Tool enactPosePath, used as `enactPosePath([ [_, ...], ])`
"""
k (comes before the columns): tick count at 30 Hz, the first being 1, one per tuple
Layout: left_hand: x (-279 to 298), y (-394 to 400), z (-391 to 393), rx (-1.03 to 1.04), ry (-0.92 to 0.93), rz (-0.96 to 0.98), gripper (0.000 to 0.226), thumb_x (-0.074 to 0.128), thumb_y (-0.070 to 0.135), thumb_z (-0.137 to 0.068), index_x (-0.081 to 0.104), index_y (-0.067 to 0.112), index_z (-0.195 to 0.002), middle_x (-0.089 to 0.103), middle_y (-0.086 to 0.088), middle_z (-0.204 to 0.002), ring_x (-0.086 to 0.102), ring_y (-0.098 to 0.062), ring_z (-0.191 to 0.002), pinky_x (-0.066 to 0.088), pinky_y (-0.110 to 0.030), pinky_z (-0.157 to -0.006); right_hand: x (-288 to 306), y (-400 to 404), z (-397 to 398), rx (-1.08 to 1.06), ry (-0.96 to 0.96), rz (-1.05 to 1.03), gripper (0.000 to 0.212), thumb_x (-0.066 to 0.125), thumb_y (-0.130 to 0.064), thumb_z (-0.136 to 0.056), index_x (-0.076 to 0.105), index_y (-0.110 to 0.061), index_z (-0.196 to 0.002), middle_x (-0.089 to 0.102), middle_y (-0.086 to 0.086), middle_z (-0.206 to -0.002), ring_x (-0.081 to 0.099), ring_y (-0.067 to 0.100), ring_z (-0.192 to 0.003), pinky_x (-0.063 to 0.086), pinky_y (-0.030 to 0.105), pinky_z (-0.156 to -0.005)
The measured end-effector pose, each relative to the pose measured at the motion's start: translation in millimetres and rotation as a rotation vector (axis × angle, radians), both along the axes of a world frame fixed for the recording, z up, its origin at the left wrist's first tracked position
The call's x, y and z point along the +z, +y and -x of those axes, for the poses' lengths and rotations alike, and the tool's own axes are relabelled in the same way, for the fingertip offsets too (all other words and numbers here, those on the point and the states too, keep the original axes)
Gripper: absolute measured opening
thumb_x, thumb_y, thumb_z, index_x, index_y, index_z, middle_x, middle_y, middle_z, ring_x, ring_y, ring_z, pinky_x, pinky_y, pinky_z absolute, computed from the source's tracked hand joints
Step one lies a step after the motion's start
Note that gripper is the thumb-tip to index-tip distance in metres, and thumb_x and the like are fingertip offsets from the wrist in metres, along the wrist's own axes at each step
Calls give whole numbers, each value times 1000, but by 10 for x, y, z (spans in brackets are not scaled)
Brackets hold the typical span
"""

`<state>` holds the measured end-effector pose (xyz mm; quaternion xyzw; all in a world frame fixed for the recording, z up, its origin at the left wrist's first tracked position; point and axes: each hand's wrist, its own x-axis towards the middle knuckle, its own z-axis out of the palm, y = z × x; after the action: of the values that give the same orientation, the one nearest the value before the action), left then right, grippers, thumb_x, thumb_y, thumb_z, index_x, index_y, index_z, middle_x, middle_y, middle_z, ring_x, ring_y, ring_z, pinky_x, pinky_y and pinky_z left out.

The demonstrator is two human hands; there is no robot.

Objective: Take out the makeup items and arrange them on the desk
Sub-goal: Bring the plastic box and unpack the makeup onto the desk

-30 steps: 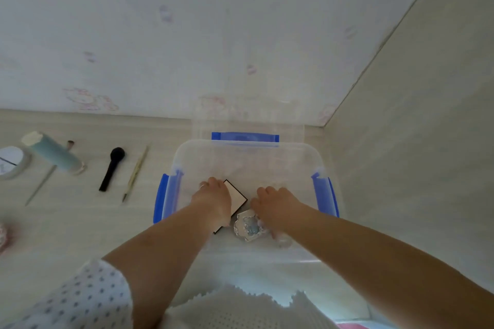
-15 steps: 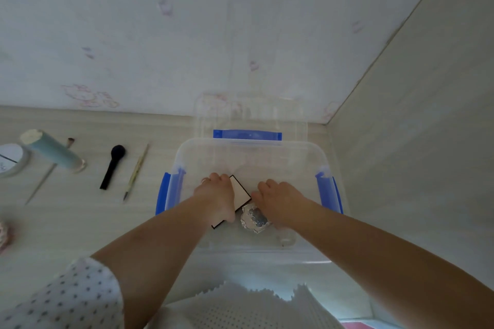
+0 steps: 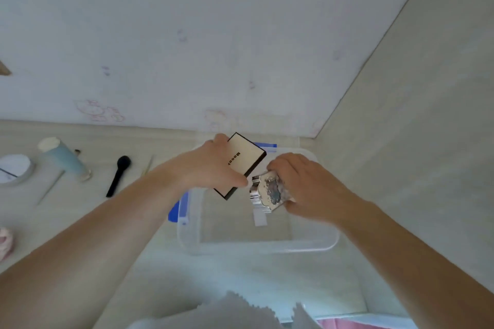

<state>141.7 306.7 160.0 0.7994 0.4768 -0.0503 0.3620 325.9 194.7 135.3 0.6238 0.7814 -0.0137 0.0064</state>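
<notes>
Nearest the camera, a pale scalloped cloth edge (image 3: 240, 310) fills the bottom of the view, and both bare forearms reach forward from either side of it. Past that sits the clear plastic storage box (image 3: 256, 247) on the bench (image 3: 80, 222), with blue latches on its left side and far rim. A small clear item (image 3: 259, 218) lies on the box floor, directly beneath the right grip; what it is cannot be told.

Above the box, the right hand (image 3: 307, 189) has its fingers curled round a silver ornate compact (image 3: 267, 191), the decorated face turned toward the camera. Just left of that grip, nearly touching it, the left hand (image 3: 213, 168) pinches a flat cream palette with a black edge (image 3: 244, 164), thumb on the near corner and fingers along its far side; the palette is tilted and lifted clear of the box, with printed lettering partly hidden by the hand.

Well to the left of the left grip, items lie on the bench: a black brush (image 3: 117, 175), a thin stick (image 3: 147, 168), a pale blue tube (image 3: 65, 159), a slim wand (image 3: 49, 189) and a round white compact (image 3: 14, 169). A pink item (image 3: 5, 243) shows at the left edge. Beyond everything stands the pale wall (image 3: 187, 35).
</notes>
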Motion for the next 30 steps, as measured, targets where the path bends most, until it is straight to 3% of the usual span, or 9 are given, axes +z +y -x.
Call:
enactPosePath([
  [6, 222, 59, 682, 249, -310, 72, 76, 76, 30, -71, 28, 23, -129, 54, -1, -110, 59, -13, -91, 48, -25, -67, 296, 154, 569, 107, 106, -180, 74, 79, -13, -43, 50, -11, -111, 60, 9, -106, 64, 27, -85, 55, 33, -64],
  [12, 72, 102, 1526, 451, -321, 30, 78, 77, 31, -71, 30, 19, -132, 53, -1, -116, 55, -18, -102, 47, -28, -74, 270, 502, 1311, 286, 103, -177, 67, 69, -15, -53, 43, -14, -115, 59, 10, -112, 63, 29, -92, 54, 37, -71],
  [15, -86, 85, 1986, 540, -344, 81, 73, 79, 28, -67, 34, 18, -123, 54, -1, -110, 56, -15, -97, 46, -22, -68, 156, 663, 1706, 385, 88, -140, 64, 65, -16, -55, 44, -15, -115, 59, 9, -111, 63, 28, -90, 55, 36, -70],
  [17, -204, 54, 2252, 565, -321, 97, 67, 78, 25, -67, 35, 18, -118, 52, 2, -103, 55, -9, -89, 43, -20, -62, 28, 722, 1961, 438, 63, -135, 64, 70, -14, -54, 46, -17, -113, 60, 6, -107, 63, 24, -87, 53, 30, -68],
  [19, -373, 24, 2558, 614, -252, 86, 68, 78, 26, -67, 36, 15, -120, 50, -1, -105, 53, -13, -90, 40, -23, -62, -155, 779, 2258, 495, 46, -115, 65, 72, -12, -53, 46, -18, -112, 61, 4, -103, 63, 22, -83, 51, 29, -64],
  [22, -657, -33, 2932, 703, -117, 101, 79, 77, 34, -60, 36, 12, -125, 48, -6, -115, 48, -21, -103, 39, -29, -75, -447, 852, 2589, 569, 12, -44, 65, 73, -11, -53, 45, -18, -111, 61, 4, -101, 64, 23, -83, 52, 30, -64],
  [25, -925, -98, 3179, 731, -87, 135, 83, 68, 38, -49, 39, 10, -122, 40, -6, -112, 40, -24, -108, 38, -31, -85, -672, 932, 2798, 605, -10, 11, 61, 72, -10, -56, 48, -16, -112, 61, 6, -102, 64, 25, -86, 54, 32, -67],
  [27, -1094, -134, 3274, 723, -59, 131, 80, 70, 35, -53, 40, 8, -122, 33, -5, -110, 36, -25, -112, 35, -30, -91, -781, 984, 2906, 623, -29, 12, 50, 66, -11, -63, 52, -16, -110, 62, 6, -101, 65, 25, -86, 55, 32, -65],
  [30, -1338, -181, 3348, 738, 10, 89, 73, 74, 27, -65, 39, 7, -126, 34, -13, -127, 33, -32, -125, 31, -35, -103, -939, 1027, 3030, 672, -67, -11, 32, 51, -14, -73, 59, -16, -104, 63, 6, -97, 65, 24, -84, 54, 31, -63],
])
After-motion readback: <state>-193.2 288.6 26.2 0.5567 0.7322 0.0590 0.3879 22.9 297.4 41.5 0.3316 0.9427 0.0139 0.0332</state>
